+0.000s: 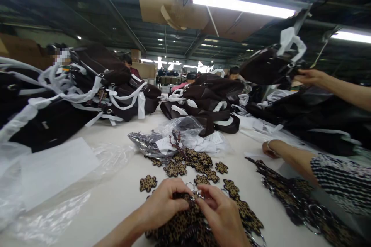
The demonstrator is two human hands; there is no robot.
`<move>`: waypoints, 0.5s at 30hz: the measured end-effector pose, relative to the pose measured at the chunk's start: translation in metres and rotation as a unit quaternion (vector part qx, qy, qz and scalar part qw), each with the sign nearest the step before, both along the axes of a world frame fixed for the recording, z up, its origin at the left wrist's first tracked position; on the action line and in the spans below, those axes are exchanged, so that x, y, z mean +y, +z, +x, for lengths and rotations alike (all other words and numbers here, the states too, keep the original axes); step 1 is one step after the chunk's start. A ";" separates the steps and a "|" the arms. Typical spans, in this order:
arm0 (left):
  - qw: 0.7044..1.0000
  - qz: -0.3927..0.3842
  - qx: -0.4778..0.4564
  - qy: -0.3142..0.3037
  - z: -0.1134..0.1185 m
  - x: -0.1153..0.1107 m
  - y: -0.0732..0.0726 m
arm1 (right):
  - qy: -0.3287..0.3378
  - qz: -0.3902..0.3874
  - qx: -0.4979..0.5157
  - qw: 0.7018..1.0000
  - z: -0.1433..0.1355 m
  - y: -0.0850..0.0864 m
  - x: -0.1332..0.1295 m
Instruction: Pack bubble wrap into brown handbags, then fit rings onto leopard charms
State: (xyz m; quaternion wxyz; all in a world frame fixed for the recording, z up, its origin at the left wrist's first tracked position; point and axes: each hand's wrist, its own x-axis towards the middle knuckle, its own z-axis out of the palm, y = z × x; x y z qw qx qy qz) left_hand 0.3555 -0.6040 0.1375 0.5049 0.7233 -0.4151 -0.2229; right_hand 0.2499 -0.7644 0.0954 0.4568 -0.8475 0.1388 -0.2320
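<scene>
My left hand point(169, 203) and my right hand point(218, 210) meet at the near middle of the table. Between their fingertips is a small metal key ring clasp point(198, 194), pinched from both sides. Below them lies a heap of leopard-print charms point(176, 225) with dark cords, partly hidden by my hands. More flower-shaped leopard-print charms point(175, 168) are spread just beyond, with one single charm point(147, 183) to the left. Further charms with metal rings point(246, 212) lie right of my right hand.
A clear plastic bag point(150, 142) of dark cords lies behind the charms. Dark handbags point(199, 100) with white-wrapped straps are piled along the back and left. At right, a co-worker's hand point(310, 77) lifts a handbag point(263, 65); more ringed charms point(292, 193) lie below.
</scene>
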 end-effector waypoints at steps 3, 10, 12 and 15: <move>1.000 0.012 0.007 0.000 -0.005 -0.002 0.000 | -0.019 0.018 0.002 1.000 -0.003 0.006 0.001; 0.994 0.045 0.102 0.019 -0.007 -0.007 -0.006 | -0.007 -0.017 -0.019 1.000 -0.007 0.012 0.005; 0.995 0.040 0.089 0.030 -0.007 -0.008 -0.007 | -0.006 -0.032 -0.031 0.999 -0.008 0.013 0.006; 0.997 0.038 0.056 0.040 -0.009 -0.009 -0.006 | -0.010 -0.042 -0.040 0.998 -0.008 0.014 0.009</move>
